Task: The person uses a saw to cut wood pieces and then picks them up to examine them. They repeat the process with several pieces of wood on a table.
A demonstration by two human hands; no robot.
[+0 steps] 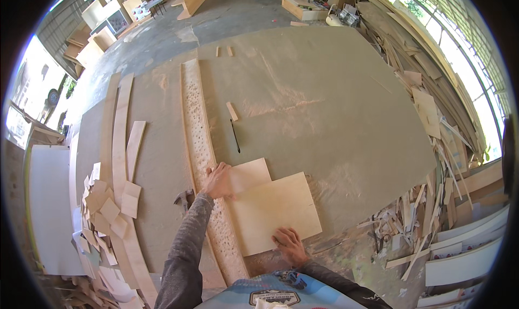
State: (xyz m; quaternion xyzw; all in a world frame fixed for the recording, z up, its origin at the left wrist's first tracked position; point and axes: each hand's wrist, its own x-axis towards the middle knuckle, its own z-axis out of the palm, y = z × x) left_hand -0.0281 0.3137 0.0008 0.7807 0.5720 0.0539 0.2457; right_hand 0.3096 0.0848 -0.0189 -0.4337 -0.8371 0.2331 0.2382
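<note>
A large pale plywood panel lies in front of me, overlapping a smaller plywood piece at its far left corner. My left hand has its fingers curled at the left edge of the smaller piece, over a long pitted board. At the near edge of the large panel, my right hand grips with bent fingers on top; its thumb is hidden. Left of the long board lies a hammer, partly behind my left forearm.
Under everything lies a broad brownish sheet. A thin black stick and a small wooden block lie beyond the panels. Long wooden strips and several offcuts are on the left. Scrap wood is heaped on the right.
</note>
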